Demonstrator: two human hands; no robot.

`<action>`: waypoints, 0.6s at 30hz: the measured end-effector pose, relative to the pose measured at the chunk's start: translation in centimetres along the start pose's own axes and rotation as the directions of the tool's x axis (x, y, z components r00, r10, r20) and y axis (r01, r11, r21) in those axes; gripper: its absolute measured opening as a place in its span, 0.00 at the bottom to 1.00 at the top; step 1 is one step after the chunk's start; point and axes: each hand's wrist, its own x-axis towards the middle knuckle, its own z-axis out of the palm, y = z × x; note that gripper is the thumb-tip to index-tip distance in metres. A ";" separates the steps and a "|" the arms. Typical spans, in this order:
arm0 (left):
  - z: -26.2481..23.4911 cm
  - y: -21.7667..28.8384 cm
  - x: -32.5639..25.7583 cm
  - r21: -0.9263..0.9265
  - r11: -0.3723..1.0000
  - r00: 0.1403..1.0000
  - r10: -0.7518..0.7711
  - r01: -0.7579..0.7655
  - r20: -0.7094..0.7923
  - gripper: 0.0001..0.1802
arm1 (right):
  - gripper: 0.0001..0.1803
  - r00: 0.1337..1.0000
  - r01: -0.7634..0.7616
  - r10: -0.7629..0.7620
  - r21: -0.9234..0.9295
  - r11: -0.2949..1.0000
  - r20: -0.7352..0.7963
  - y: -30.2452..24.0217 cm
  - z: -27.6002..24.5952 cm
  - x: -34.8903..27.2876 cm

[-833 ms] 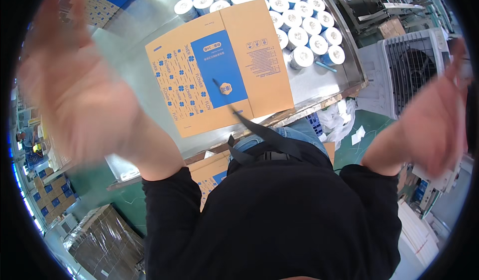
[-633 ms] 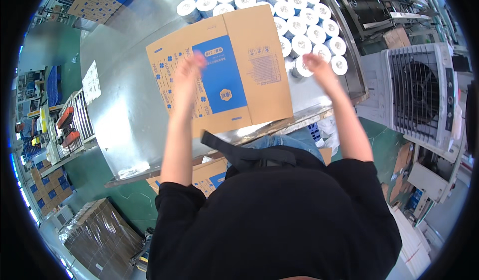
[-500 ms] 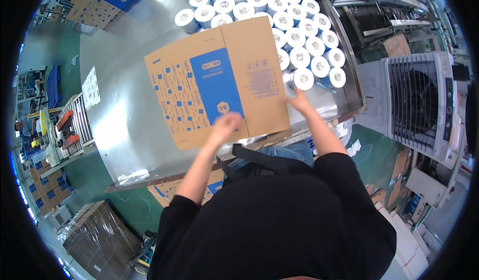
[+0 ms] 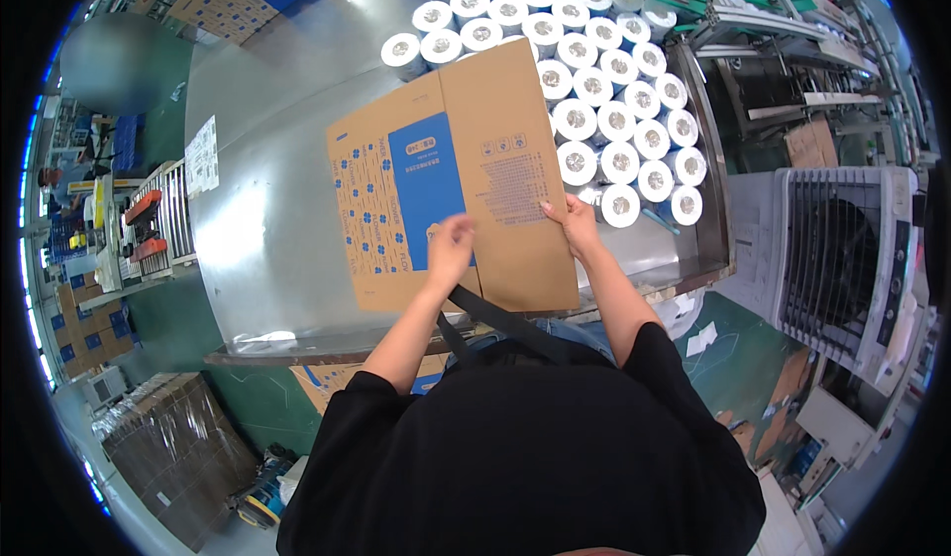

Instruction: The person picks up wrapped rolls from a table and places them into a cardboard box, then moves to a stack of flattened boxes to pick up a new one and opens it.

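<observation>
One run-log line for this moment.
left hand on flattened cardboard box | right hand gripping box edge | box on metal table | white rolls beyond

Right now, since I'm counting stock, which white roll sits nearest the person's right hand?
The roll at the cluster's near edge, just right of the right hand on the flattened carton; the others stand farther back.

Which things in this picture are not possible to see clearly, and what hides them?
- Head view: near edge of the flattened carton, covered by left hand and right hand.
- Some white rolls, hidden behind the carton.
- Under the metal table: boxes hidden by the tabletop and the person's body.
- Top left corner: blurred patch.
</observation>
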 end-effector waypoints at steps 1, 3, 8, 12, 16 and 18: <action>-1.1 1.3 0.5 0.028 0.995 0.984 0.096 -0.092 -0.153 0.14 | 0.17 0.999 0.040 -0.040 0.002 0.999 0.012 -1.3 0.6 -0.6; -4.5 4.4 0.8 -0.091 0.992 0.945 0.052 -0.086 -0.322 0.17 | 0.16 0.994 0.108 -0.106 -0.101 0.989 0.028 -3.1 0.2 -2.6; -14.2 10.4 -0.5 0.342 0.852 0.468 0.508 -0.396 -0.723 0.20 | 0.15 0.979 0.202 -0.200 -0.261 0.944 0.036 -4.2 -4.9 -8.1; -19.5 13.3 -3.6 0.628 0.714 0.324 0.700 -0.309 -0.637 0.17 | 0.16 0.981 0.174 -0.192 -0.406 0.897 -0.006 -2.0 -9.3 -9.6; -19.8 11.5 -5.4 0.698 0.629 0.504 0.750 -0.342 -0.429 0.13 | 0.20 0.952 0.141 -0.253 -0.488 0.861 -0.171 -1.3 -10.7 -11.2; -19.7 11.0 -5.7 0.687 0.622 0.560 0.743 -0.375 -0.366 0.13 | 0.25 0.900 0.262 -0.362 -0.364 0.894 -0.241 -2.0 -10.3 -12.7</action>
